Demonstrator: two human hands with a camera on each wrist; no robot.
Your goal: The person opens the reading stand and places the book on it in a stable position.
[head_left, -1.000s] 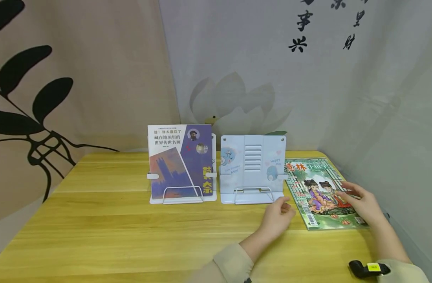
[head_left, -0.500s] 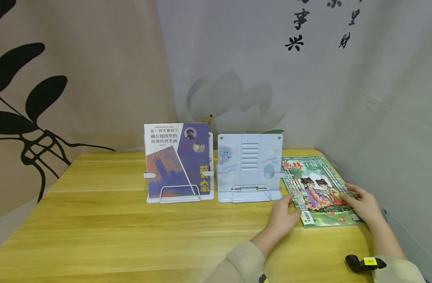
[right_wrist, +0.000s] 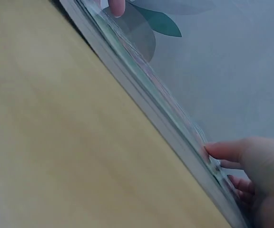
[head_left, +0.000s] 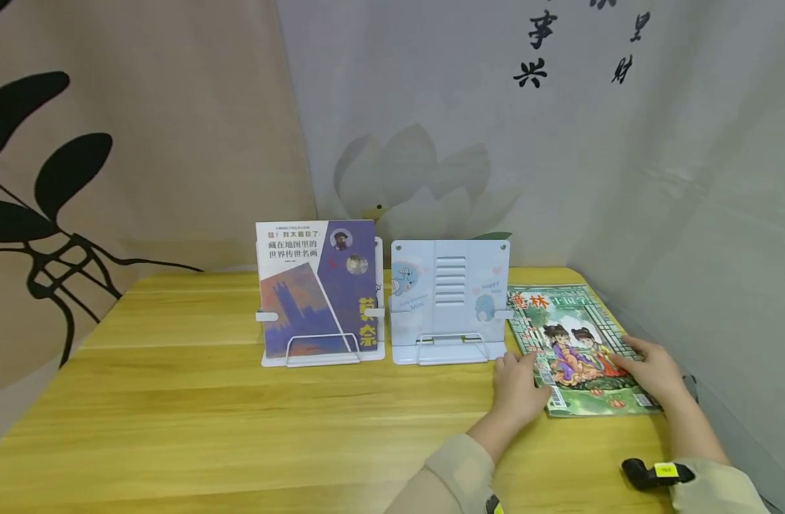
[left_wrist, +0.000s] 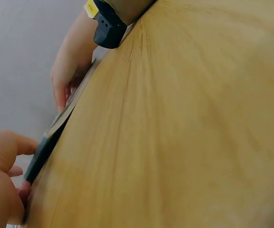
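A green magazine (head_left: 575,357) with two cartoon figures on its cover lies at the right of the wooden table. My left hand (head_left: 519,391) grips its left edge near the front corner; in the left wrist view that hand (left_wrist: 1,173) has its thumb above the edge and fingers lower down. At the opposite side my right hand (head_left: 657,370) holds the right edge, thumb on the cover. The right wrist view shows the right hand (right_wrist: 265,173) pinching a thick, layered page edge (right_wrist: 146,92). Whether several magazines are stacked I cannot tell.
A pale blue book stand (head_left: 453,285) with a wire front rest stands just left of the magazine. Further left, a purple-and-white book (head_left: 341,300) leans upright on a second white stand (head_left: 380,343). A printed curtain (head_left: 418,86) hangs behind the table (head_left: 238,442).
My left hand has moved right from beside the blue stand's base to the magazine's left edge and taken hold of it. The right hand stays at the right edge. The head view has shifted slightly.
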